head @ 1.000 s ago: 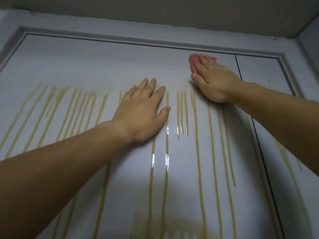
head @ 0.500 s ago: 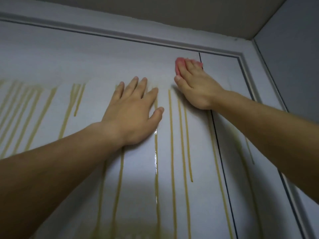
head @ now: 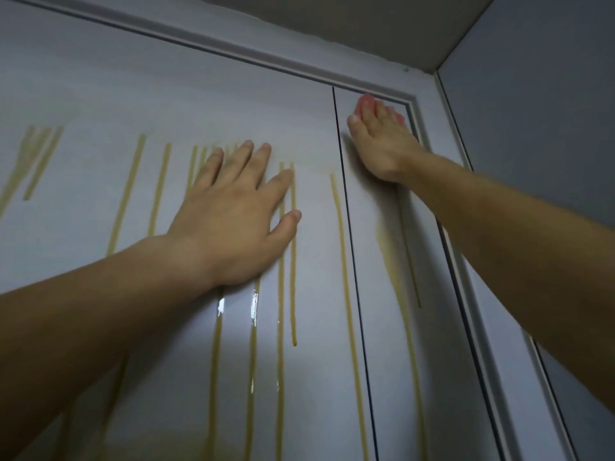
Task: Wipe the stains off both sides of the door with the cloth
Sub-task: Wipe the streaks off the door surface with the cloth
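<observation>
The left hand [head: 233, 214] is laid flat on the door [head: 166, 94], fingers spread. At its one o'clock, the pink cloth [head: 363, 102] is pressed into the door's top corner under the straight, close-set fingers of the right hand [head: 379, 141]. Yellow stains [head: 346, 277] are seen streaking toward six o'clock.

The left grip [head: 233, 221] lies flat on the door [head: 149, 94], mid-panel, across the upper ends of several stains [head: 344, 277] that run down toward the door's lower edge. To its right, beyond a vertical groove [head: 358, 311], the right grip [head: 382, 144] presses the cloth [head: 363, 102] against the narrow side panel in the door's top right corner, just under the frame [head: 266, 48]. More stains lie left of the left grip. The side wall [head: 532, 144] stands right of the frame, with the ceiling [head: 366, 24] above.
</observation>
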A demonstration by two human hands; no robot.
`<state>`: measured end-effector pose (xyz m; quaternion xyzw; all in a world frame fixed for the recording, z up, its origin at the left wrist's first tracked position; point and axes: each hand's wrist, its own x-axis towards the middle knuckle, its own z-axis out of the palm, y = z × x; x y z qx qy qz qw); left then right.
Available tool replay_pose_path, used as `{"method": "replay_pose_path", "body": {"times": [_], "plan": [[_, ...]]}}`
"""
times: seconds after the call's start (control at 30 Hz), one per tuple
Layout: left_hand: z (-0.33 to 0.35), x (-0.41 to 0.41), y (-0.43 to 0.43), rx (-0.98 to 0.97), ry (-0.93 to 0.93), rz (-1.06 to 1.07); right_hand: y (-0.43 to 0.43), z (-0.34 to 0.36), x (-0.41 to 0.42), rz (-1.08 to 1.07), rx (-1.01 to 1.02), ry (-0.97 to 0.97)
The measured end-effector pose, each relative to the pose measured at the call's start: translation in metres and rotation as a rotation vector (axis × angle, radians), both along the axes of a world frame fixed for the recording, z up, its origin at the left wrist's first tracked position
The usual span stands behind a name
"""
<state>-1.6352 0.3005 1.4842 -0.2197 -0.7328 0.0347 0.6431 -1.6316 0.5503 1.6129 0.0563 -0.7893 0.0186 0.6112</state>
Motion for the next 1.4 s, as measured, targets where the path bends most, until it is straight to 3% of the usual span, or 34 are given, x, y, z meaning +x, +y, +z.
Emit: {"method": "replay_pose_path", "body": {"times": [0.23, 0.37, 0.53, 0.73, 0.87, 1.07, 1.23, 1.4], "plan": [[-0.014, -0.003, 0.018, -0.034, -0.005, -0.020, 0.030, -0.046, -0.013, -0.014, 0.015, 0.065], [-0.023, -0.005, 0.023, -0.038, 0.001, 0.007, 0.036, -0.046, -0.015, 0.045, -0.084, 0.074], [-0.025, -0.005, 0.024, -0.029, -0.001, 0.006, 0.037, -0.116, -0.016, 0.044, -0.014, 0.082], [-0.027, -0.007, 0.027, -0.016, 0.007, 0.017, 0.030, -0.104, -0.010, 0.100, -0.104, 0.051], [-0.027, -0.007, 0.029, -0.015, 0.004, 0.037, 0.017, -0.157, -0.013, 0.105, 0.024, 0.051], [-0.026, -0.007, 0.026, -0.035, 0.018, 0.035, 0.010, -0.136, -0.007, 0.130, -0.094, 0.026], [-0.026, -0.004, 0.014, -0.071, -0.005, -0.041, 0.001, -0.158, -0.006, 0.103, 0.159, 0.038], [-0.032, -0.004, -0.009, -0.028, 0.066, -0.002, -0.009, -0.103, -0.006, 0.106, 0.009, 0.025]]}}
